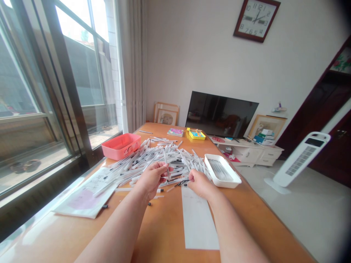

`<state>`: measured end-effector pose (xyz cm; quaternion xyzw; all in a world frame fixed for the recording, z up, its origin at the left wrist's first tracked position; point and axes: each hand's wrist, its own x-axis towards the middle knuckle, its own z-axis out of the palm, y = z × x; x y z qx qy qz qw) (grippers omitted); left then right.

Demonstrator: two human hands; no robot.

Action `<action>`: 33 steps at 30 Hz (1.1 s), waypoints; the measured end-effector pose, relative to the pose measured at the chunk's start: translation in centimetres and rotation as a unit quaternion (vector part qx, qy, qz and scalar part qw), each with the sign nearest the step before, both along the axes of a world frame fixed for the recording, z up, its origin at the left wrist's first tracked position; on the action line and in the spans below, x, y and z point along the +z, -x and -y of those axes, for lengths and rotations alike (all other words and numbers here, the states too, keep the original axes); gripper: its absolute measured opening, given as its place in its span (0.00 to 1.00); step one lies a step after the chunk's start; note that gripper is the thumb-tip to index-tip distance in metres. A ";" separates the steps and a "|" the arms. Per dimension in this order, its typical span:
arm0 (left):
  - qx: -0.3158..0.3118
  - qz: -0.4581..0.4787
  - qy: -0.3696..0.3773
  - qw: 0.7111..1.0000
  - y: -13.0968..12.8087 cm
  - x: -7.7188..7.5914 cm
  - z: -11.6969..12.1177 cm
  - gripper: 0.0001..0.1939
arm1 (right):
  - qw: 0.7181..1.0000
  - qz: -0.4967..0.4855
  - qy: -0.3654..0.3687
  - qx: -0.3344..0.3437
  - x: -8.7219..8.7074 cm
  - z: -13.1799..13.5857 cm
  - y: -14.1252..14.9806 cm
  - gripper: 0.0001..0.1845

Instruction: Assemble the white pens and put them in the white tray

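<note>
My left hand [154, 176] is closed around a pen barrel [166, 160], which stands nearly upright between thumb and fingers. My right hand [200, 182] is curled with its fingertips low near some black pen caps [185, 183]; what it pinches, if anything, is hidden. In front of both hands spreads a big heap of white and clear pen parts [153, 157]. Beneath my right hand lies a white paper strip [199, 223]. Just right of the heap, a white tray [236, 181] holds a bundle of thin grey rods, perhaps refills.
A red plastic basket [109, 150] stands left of the heap. On the left lies a printed paper sheet [85, 197]. A yellow box [196, 135] and a colourful booklet [175, 132] rest at the table's far end. The table's right edge runs beside the tray.
</note>
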<state>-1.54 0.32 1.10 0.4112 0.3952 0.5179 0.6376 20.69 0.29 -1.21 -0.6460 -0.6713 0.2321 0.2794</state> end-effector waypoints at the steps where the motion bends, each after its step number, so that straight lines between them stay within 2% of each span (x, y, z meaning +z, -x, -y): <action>1: 0.003 0.017 0.003 1.000 0.0 0.1 0.0 0.15 | 1.000 -0.029 -0.003 -0.002 0.1 0.0 0.1 0.11; 5: 0.019 0.064 0.008 0.998 -0.1 0.4 0.1 0.15 | 0.981 -0.193 0.006 0.027 1.0 0.2 1.0 0.09; 9: 0.049 0.074 -0.003 0.996 -0.1 0.7 0.1 0.15 | 0.928 -0.364 0.048 0.062 1.9 0.8 2.1 0.12; 12: 0.074 0.087 -0.004 0.993 -0.1 0.9 0.2 0.15 | 0.895 -0.434 0.079 0.068 2.4 1.2 2.7 0.12; 23: 0.090 0.115 -0.001 0.989 -0.3 1.2 0.5 0.16 | 0.874 -0.452 0.114 0.136 2.8 2.0 3.7 0.14; 28: 0.083 0.112 -0.003 0.990 -0.5 1.2 0.6 0.16 | 0.871 -0.457 0.105 0.144 3.0 2.1 4.0 0.14; 33: 0.105 0.112 -0.006 0.988 -0.2 1.4 0.4 0.17 | 0.872 -0.460 0.097 0.135 3.0 2.1 3.9 0.13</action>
